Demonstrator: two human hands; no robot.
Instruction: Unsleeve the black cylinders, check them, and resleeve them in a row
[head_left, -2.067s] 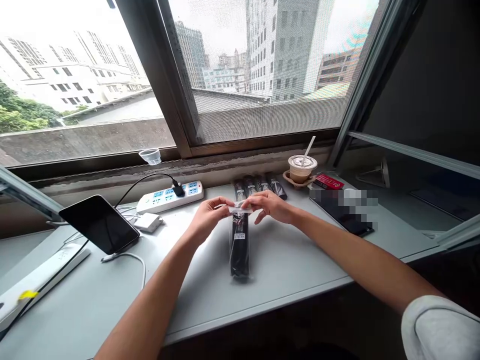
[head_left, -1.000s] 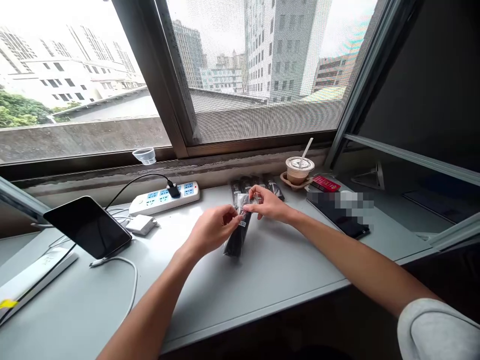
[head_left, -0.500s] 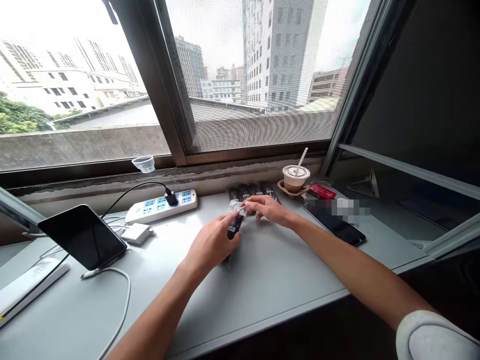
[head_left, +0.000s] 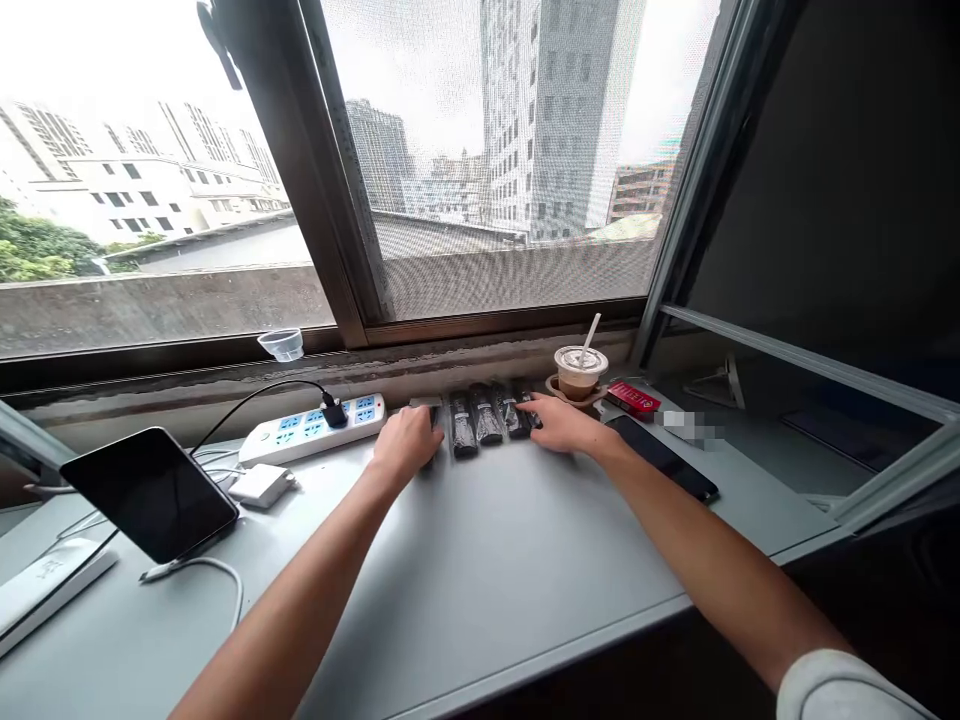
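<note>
Several black items in clear plastic wrap, among them a wrapped black packet, stand side by side at the back of the grey desk. At the left end of this row, my left hand is closed around another black packet, which it mostly covers. My right hand rests at the right end with its fingers apart, the fingertips touching the rightmost packet, which is partly hidden.
A power strip with a black plug, a white charger and a tilted tablet are at left. At right are an iced drink, a red box and a black phone. A plastic cup sits by the window.
My left hand has moved back and left with its packet, placing it beside the row. My right hand has left that packet's clear end and moved right to the row's far end.
</note>
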